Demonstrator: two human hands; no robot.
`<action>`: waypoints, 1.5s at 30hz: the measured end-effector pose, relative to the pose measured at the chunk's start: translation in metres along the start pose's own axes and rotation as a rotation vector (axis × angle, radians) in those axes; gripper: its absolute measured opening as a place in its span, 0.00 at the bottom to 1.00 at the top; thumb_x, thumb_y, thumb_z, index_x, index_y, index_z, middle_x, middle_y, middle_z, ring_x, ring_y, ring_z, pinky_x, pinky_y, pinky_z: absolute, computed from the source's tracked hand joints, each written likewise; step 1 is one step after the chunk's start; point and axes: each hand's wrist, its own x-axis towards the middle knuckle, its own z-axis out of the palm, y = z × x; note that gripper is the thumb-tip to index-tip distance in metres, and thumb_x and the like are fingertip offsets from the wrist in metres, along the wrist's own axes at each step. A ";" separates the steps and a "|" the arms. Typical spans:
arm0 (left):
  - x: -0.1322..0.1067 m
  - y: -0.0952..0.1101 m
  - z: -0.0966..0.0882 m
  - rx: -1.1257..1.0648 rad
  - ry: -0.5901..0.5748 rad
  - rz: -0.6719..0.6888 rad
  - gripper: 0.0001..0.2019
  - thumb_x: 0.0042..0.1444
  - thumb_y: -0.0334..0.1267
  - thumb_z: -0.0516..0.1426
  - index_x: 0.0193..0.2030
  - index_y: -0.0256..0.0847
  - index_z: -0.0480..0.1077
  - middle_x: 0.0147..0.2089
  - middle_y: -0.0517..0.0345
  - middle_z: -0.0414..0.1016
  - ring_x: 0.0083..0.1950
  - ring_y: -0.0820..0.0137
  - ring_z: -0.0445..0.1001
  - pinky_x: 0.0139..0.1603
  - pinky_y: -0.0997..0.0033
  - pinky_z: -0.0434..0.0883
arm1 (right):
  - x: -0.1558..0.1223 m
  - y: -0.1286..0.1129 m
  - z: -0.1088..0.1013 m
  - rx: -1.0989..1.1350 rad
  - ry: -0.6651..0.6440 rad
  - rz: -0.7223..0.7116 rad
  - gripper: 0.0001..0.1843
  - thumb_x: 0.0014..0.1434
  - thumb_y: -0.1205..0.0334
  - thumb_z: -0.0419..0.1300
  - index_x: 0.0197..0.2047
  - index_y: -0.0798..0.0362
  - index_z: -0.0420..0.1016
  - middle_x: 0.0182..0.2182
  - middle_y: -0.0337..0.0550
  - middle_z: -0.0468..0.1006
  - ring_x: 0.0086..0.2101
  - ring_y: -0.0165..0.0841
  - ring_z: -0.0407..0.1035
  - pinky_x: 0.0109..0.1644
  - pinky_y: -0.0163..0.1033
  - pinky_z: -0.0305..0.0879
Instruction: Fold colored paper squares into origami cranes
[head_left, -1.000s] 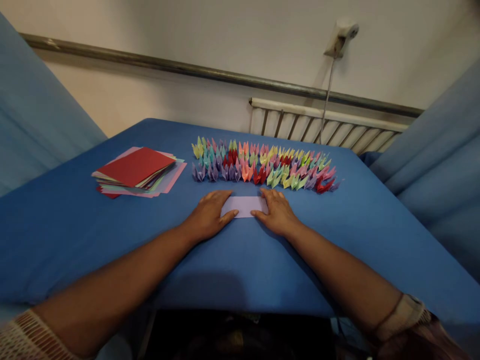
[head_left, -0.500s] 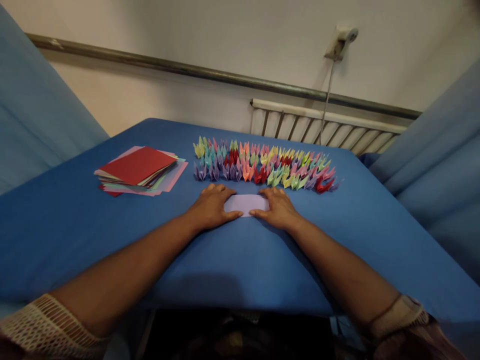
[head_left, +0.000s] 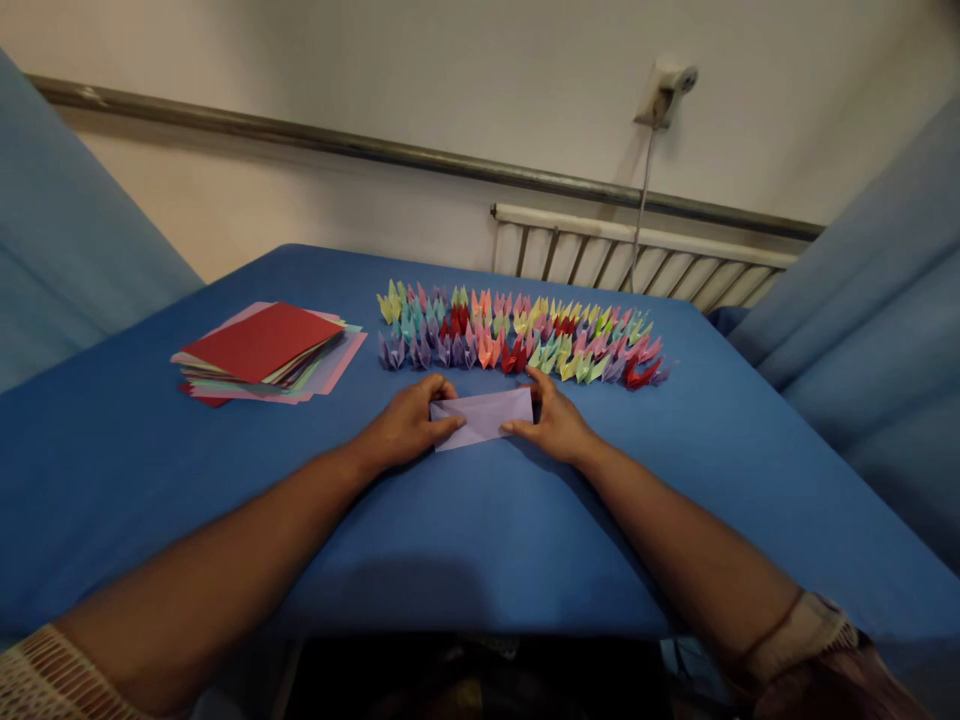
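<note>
A folded sheet of light purple paper, now a long rectangle, is held between my hands just above or on the blue-covered table. My left hand grips its left end, thumb on the near face and fingers curled behind. At the right end my right hand holds it too, thumb pressed on the front and forefinger reaching up behind the edge. Just beyond the hands stand rows of folded paper cranes in many colours. Off to the left lies a stack of coloured paper sheets with a red one on top.
Blue cloth covers the table. Behind it are a wall rail, a radiator and a socket with a plugged-in cord. Blue curtains hang at the left and right.
The purple paper has been lifted and tilted, its left end swinging lower. My left hand has shifted slightly left, and the fingers of both hands have moved behind the paper. The view has turned slightly.
</note>
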 end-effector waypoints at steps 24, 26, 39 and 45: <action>-0.008 0.011 -0.004 -0.779 0.003 -0.184 0.17 0.45 0.45 0.66 0.39 0.38 0.75 0.37 0.57 0.77 0.31 0.72 0.72 0.31 0.73 0.71 | -0.011 -0.019 0.006 0.582 0.069 0.065 0.17 0.45 0.49 0.70 0.35 0.51 0.80 0.32 0.40 0.81 0.33 0.35 0.72 0.42 0.43 0.69; -0.009 0.013 -0.002 -0.788 -0.012 -0.177 0.16 0.44 0.44 0.67 0.38 0.38 0.75 0.35 0.58 0.76 0.31 0.72 0.72 0.31 0.73 0.71 | -0.013 -0.020 0.008 0.526 0.037 0.024 0.15 0.47 0.49 0.69 0.34 0.51 0.80 0.31 0.40 0.80 0.32 0.35 0.72 0.41 0.42 0.69; -0.017 0.024 0.002 -0.544 -0.022 -0.078 0.12 0.48 0.46 0.63 0.32 0.39 0.72 0.30 0.61 0.72 0.32 0.71 0.70 0.34 0.72 0.69 | -0.014 -0.013 0.023 0.498 -0.071 0.043 0.11 0.47 0.53 0.67 0.28 0.52 0.80 0.26 0.36 0.79 0.27 0.31 0.71 0.36 0.39 0.70; -0.017 0.032 0.004 -0.438 0.019 0.051 0.09 0.50 0.42 0.62 0.33 0.40 0.73 0.45 0.54 0.75 0.44 0.65 0.73 0.47 0.66 0.70 | -0.017 -0.021 0.023 0.506 -0.092 -0.016 0.09 0.49 0.53 0.65 0.30 0.49 0.82 0.27 0.36 0.81 0.29 0.33 0.73 0.40 0.42 0.71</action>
